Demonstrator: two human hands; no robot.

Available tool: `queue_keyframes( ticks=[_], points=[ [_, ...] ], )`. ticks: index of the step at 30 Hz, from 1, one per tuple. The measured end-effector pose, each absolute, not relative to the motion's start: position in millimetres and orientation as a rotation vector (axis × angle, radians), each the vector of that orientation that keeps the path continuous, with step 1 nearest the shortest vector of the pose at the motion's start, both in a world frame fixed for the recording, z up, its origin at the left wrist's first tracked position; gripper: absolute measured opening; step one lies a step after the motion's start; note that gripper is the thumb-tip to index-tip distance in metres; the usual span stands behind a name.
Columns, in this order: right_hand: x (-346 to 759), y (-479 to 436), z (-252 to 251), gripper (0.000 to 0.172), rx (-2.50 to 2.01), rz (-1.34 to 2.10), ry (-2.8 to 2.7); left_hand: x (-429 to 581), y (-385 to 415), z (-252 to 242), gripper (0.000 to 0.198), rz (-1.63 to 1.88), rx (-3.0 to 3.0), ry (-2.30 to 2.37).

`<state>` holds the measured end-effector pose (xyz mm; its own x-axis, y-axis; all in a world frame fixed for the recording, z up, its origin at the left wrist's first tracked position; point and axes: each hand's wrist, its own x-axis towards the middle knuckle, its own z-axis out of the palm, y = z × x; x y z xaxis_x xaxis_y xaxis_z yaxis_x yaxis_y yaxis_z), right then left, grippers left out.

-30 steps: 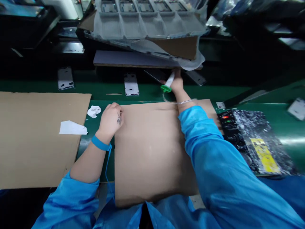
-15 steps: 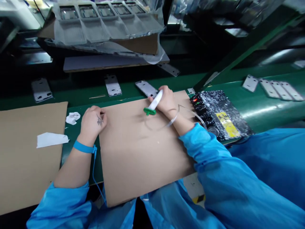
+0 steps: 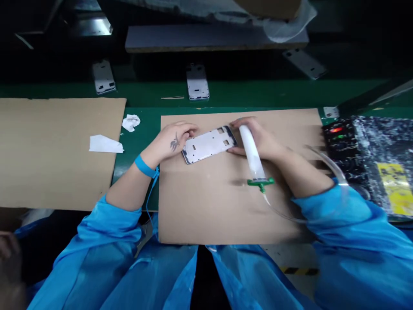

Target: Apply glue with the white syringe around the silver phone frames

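Note:
A silver phone frame (image 3: 209, 145) with square cut-outs lies tilted over the brown cardboard sheet (image 3: 200, 206). My left hand (image 3: 172, 140) grips its left end, fingers bent along the upper edge. At the other end, my right hand (image 3: 261, 140) pinches the frame between thumb and fingers. That same hand also holds a white dispensing syringe (image 3: 252, 155) whose green cap (image 3: 260, 182) points toward me. From the cap a clear tube (image 3: 280, 215) curves to the right. A blue wrist strap (image 3: 145, 166) with a cord circles my left wrist.
More phone frames (image 3: 197, 82) lie along the green bench behind the cardboard. A black-and-white speckled control box (image 3: 364, 150) with lit digits stands at the right. White paper scraps (image 3: 106, 144) and another cardboard sheet (image 3: 58, 155) are at the left. A shelf board (image 3: 216, 38) overhangs the back.
My right hand has brought the phone frame from the back of the bench onto the cardboard, syringe still in hand. My left hand has moved to the frame's left end. The view has shifted.

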<state>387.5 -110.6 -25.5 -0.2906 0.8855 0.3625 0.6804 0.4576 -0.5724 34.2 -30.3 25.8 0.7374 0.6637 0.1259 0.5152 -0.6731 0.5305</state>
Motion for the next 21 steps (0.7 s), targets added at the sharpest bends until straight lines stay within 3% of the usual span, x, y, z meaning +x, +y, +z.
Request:
queue_keyframes(
  ticks=[9,14,19,21],
  points=[
    [351.2,-100.0,-24.5,0.048,-1.298,0.501,-2.023,33.1,-27.5,23.7,0.052,0.573,2.193,0.952],
    [342.9,-103.5,-8.6,0.066,-1.286,0.757,-1.967,36.1,-17.8,22.2,0.08,0.504,2.421,1.051],
    [331.4,-90.9,15.4,0.077,-1.018,1.063,-1.821,35.3,-11.1,26.6,0.07,0.323,2.519,1.081],
    [335.2,-77.4,17.3,0.07,-1.065,1.152,-1.656,36.0,0.5,16.5,0.071,0.399,2.496,1.103]
  ],
)
